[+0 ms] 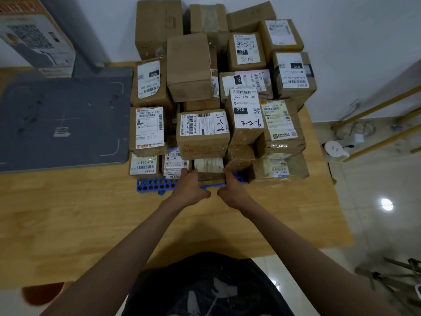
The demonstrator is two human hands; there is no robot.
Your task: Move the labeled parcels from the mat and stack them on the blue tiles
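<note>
The fingers of both hands curl round the ends of a small cardboard parcel (209, 168): the left hand (190, 187) grips its left end, the right hand (231, 190) its right end. The parcel lies flat with its long axis running left to right, its pale label facing up, at the near edge of the parcel stack (216, 99), on the blue tiles (155, 184). The fingertips are hidden behind the parcel, and its label print is too blurred to read. The grey mat (63, 119) lies to the left on the wooden table (91, 213). The stack covers most of the tiles.
</note>
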